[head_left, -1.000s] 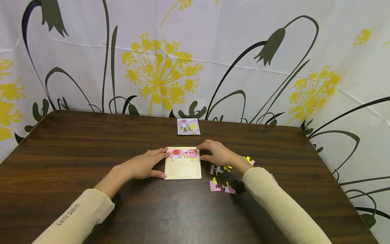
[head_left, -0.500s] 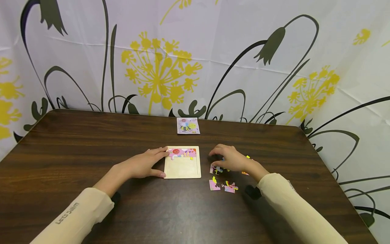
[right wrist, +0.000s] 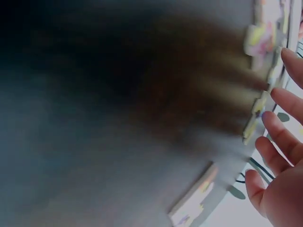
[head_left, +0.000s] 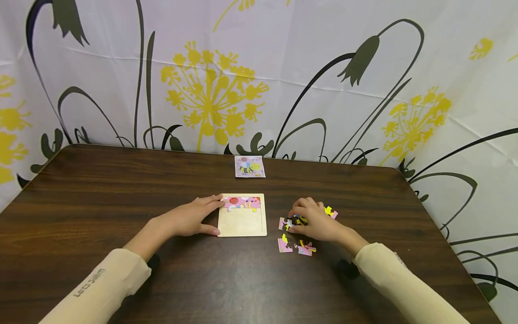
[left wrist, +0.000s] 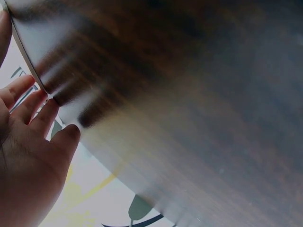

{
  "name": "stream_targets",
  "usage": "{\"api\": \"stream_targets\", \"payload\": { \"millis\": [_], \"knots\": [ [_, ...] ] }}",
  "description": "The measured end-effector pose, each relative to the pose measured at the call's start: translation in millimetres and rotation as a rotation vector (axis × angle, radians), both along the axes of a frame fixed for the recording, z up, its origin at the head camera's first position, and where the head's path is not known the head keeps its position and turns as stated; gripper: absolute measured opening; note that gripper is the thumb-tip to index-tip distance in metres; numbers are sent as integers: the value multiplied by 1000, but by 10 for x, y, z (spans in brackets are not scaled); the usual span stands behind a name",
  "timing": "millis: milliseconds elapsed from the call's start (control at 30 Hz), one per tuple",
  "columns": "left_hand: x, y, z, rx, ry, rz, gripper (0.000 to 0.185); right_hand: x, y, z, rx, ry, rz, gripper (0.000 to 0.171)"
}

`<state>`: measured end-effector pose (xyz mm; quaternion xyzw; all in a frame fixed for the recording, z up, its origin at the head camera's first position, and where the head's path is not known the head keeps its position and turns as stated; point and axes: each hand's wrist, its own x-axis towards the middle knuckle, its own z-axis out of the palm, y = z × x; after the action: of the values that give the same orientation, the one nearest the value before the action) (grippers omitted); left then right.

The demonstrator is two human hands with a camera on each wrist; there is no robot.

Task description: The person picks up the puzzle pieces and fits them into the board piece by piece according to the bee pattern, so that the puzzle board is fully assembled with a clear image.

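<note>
My left hand [head_left: 190, 218] rests at the left edge of a square wooden puzzle tray [head_left: 243, 224], fingers on its upper left corner and thumb at the lower left. A strip of pink puzzle pieces [head_left: 238, 202] lies along the tray's far side. To the right, my right hand [head_left: 317, 221] is spread low over the loose pieces. Its thumb and fingers stand around a yellow-and-black puzzle piece [head_left: 300, 220], partly hidden beneath the hand. In the right wrist view, the fingertips are right at a piece [right wrist: 255, 117] lying on the table. Only bare table and fingers [left wrist: 45, 113] show in the left wrist view.
Beside the tray lie several loose pieces: a pink-and-yellow one [head_left: 285, 244], one with a red arc [head_left: 306, 248] and a yellow one [head_left: 331, 212]. Behind the tray is a bee picture card [head_left: 249, 167]. A flower-patterned curtain [head_left: 307, 81] hangs beyond the dark wooden table [head_left: 141, 180].
My right hand has left the tray's upper right corner and moved right to the loose pieces, its fingers lowering around one. The left hand stays on the tray's edge.
</note>
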<state>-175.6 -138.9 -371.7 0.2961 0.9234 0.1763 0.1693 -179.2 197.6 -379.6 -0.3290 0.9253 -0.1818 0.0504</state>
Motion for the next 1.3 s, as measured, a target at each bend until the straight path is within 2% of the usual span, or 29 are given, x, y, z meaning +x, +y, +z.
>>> {"api": "stream_targets", "payload": {
  "millis": [467, 1100, 1300],
  "knots": [
    [4, -10, -1, 8, 9, -7, 78, 57, 25, -70, -18, 52, -22, 31],
    [2, -8, -7, 4, 8, -2, 78, 69, 3, -85, -28, 101, 28, 22],
    [2, -6, -3, 7, 13, -8, 77, 62, -18, -83, -36, 83, 42, 19]
  ]
}}
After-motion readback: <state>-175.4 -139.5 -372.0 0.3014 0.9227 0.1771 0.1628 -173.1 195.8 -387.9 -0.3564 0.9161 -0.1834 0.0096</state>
